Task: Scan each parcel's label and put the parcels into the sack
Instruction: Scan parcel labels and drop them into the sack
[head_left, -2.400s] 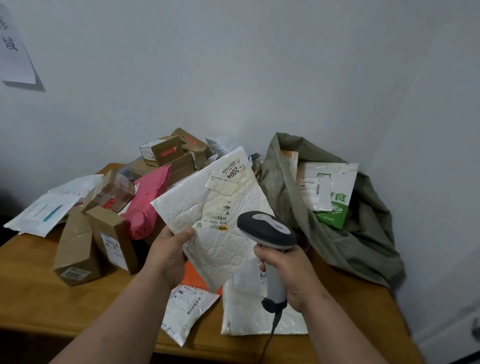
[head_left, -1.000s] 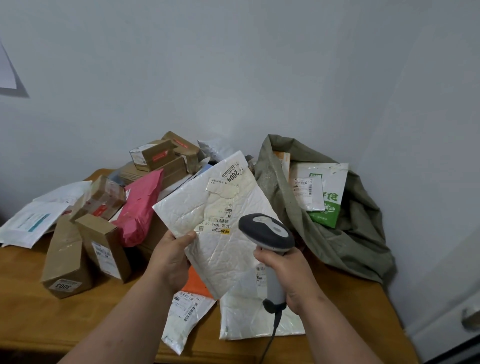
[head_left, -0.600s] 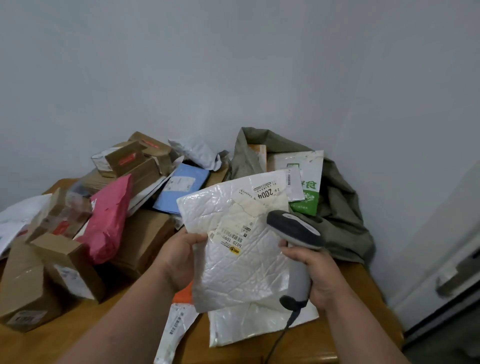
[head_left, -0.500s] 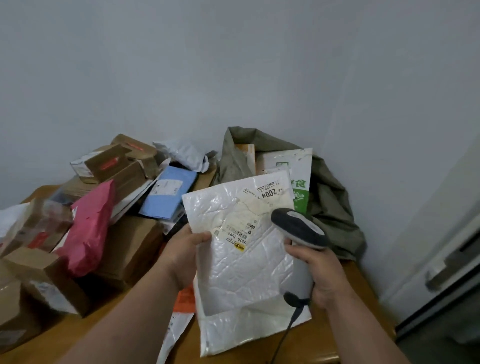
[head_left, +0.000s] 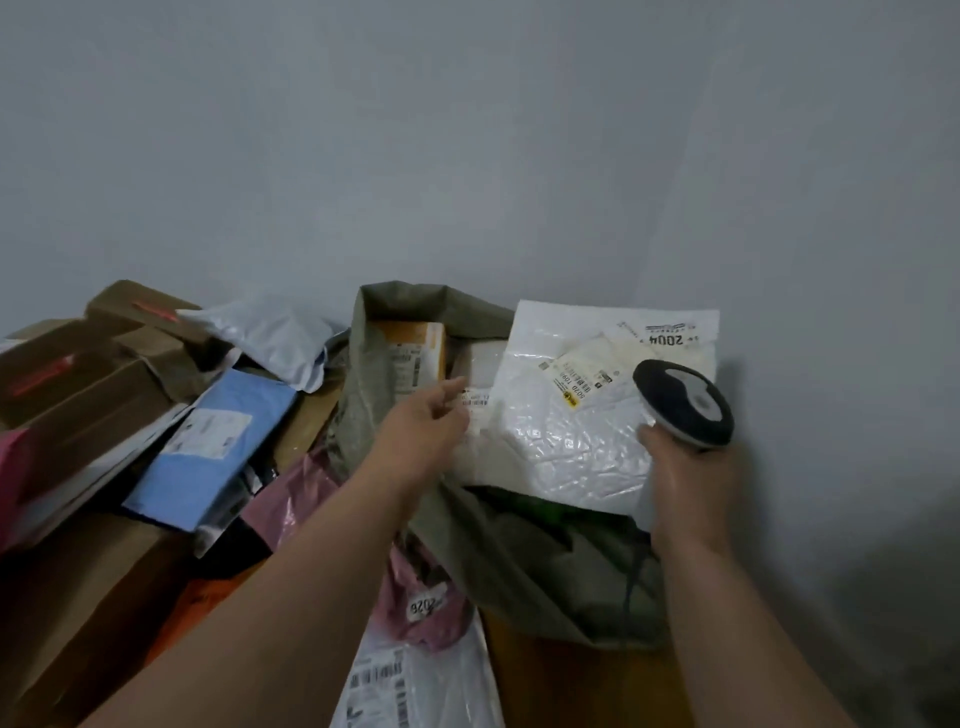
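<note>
From the head camera, the white padded parcel (head_left: 582, 415) is lying across the open mouth of the olive-green sack (head_left: 519, 545), label side up, its far edge reaching toward the grey wall (head_left: 467, 130). The left hand (head_left: 423, 431) is hovering at the parcel's left edge — its grip is loose, fingers relaxed and spread, holding nothing that can be seen; whether the fingertips are touching the parcel is unclear. The right hand (head_left: 685, 483) is curling its grip round the handle of the dark scanner (head_left: 683, 402), whose head is sitting over the parcel's right side. Inside the sack an orange-labelled parcel (head_left: 415, 358) is standing upright.

To the left, on the bench (head_left: 587, 691), more parcels are piling up: a blue mailer (head_left: 213, 447), brown cartons (head_left: 93, 374), a white poly bag (head_left: 270, 332) and a pink mailer (head_left: 415, 597) — the last one lying against the sack's near side.
</note>
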